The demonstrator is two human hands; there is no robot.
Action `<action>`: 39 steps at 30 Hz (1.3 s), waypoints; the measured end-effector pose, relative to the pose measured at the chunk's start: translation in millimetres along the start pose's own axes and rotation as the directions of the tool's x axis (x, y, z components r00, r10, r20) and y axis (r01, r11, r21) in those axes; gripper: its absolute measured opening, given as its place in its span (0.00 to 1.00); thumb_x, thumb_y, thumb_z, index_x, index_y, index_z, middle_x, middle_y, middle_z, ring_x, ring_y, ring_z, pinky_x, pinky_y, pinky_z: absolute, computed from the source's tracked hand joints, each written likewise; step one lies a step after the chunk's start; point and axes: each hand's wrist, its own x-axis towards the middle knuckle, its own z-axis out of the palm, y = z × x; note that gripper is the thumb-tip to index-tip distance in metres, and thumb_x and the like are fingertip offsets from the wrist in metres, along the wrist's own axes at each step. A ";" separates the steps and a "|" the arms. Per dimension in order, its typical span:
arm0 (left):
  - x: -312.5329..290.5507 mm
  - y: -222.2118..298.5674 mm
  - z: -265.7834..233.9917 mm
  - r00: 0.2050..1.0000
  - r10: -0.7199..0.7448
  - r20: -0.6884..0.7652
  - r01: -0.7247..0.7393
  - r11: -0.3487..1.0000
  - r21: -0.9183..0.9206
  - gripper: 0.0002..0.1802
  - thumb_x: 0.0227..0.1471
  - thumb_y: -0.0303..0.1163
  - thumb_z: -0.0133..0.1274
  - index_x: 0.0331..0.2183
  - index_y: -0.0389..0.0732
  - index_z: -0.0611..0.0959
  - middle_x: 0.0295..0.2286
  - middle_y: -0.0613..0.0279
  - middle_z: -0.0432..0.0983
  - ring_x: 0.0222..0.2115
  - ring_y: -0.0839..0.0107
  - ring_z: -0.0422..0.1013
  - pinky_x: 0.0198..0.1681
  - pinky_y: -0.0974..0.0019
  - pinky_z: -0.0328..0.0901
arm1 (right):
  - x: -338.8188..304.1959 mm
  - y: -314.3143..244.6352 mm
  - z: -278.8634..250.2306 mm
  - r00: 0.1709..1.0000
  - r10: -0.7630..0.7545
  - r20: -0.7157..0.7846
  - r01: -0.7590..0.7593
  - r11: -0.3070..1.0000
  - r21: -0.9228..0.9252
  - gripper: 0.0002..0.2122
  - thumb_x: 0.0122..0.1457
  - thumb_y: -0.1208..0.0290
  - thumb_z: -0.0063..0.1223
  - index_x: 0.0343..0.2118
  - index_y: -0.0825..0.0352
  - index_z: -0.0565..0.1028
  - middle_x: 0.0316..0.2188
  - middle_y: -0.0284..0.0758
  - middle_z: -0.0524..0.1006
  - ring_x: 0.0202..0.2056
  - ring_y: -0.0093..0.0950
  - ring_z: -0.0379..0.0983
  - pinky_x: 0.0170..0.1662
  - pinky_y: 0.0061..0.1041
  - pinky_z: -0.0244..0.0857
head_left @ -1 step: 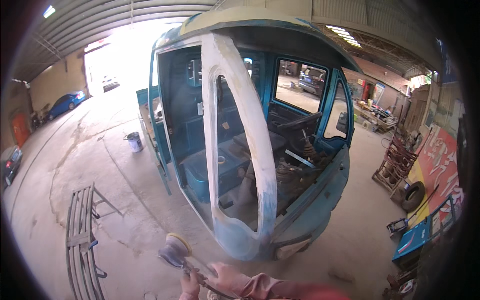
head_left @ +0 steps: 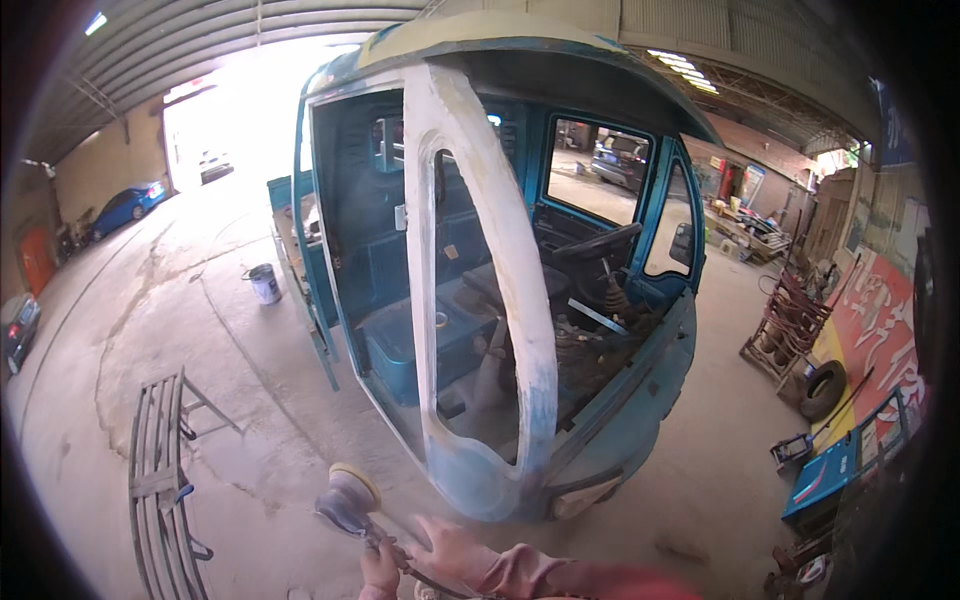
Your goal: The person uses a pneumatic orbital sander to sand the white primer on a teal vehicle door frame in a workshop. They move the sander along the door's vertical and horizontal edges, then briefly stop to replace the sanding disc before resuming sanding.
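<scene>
A round sander [head_left: 345,506] with a yellowish disc pad is held low in front of me, tilted with its pad up and to the right. My left hand [head_left: 380,568] is closed around its narrow end, where a dark hose runs off. Just to the right, my right hand [head_left: 452,556] is closed on a pale bar-like part at the sander, its fingers slightly blurred. The pad is apart from the blue vehicle cab [head_left: 480,490], whose front corner stands close beyond. White-grey filler or primer covers the cab's front pillar [head_left: 510,270].
A slatted metal rack [head_left: 157,480] stands at the left, with a bucket [head_left: 265,284] farther off. At the right are a tyre [head_left: 824,390], a coiled reddish hose stack [head_left: 795,325] and a detached blue door [head_left: 825,475]. A blue car [head_left: 130,208] is parked far left.
The view has shifted very slightly. My right hand's fingers have moved a little and look more blurred; the sander stays in my hands.
</scene>
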 end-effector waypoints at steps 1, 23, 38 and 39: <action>11.1 -0.6 -2.4 0.996 0.089 -0.014 -0.086 0.984 0.153 0.21 0.65 0.38 0.51 0.44 0.26 0.80 0.23 0.51 0.80 0.24 0.58 0.79 0.31 0.58 0.73 | 7.6 -20.2 -5.0 0.979 -0.031 -0.200 0.023 0.999 -0.045 0.32 0.62 0.51 0.57 0.64 0.65 0.65 0.46 0.48 0.78 0.43 0.49 0.78 0.46 0.42 0.72; -42.2 137.9 142.4 0.685 0.584 0.436 -0.694 0.705 0.146 0.26 0.57 0.35 0.60 0.54 0.37 0.75 0.41 0.45 0.80 0.43 0.44 0.78 0.40 0.53 0.73 | -17.8 -75.7 -106.9 0.138 -0.542 -0.829 0.449 0.780 -0.436 0.42 0.42 0.78 0.71 0.62 0.70 0.60 0.58 0.55 0.67 0.57 0.46 0.68 0.61 0.45 0.64; -98.7 94.6 181.0 0.486 0.582 0.652 -0.874 0.330 0.357 0.12 0.57 0.39 0.58 0.36 0.42 0.77 0.18 0.50 0.75 0.20 0.45 0.74 0.23 0.46 0.67 | -93.9 -26.4 -184.6 0.062 0.070 -0.996 0.380 0.921 0.088 0.40 0.53 0.69 0.69 0.66 0.71 0.57 0.59 0.48 0.64 0.60 0.40 0.63 0.63 0.39 0.60; -92.3 89.3 180.1 0.522 0.518 0.678 -0.851 0.366 0.376 0.12 0.58 0.41 0.57 0.37 0.43 0.78 0.19 0.50 0.76 0.22 0.46 0.75 0.25 0.46 0.68 | -93.3 -22.0 -189.5 0.050 0.058 -0.997 0.364 0.929 0.072 0.40 0.53 0.69 0.69 0.65 0.71 0.57 0.59 0.48 0.64 0.60 0.40 0.63 0.63 0.39 0.59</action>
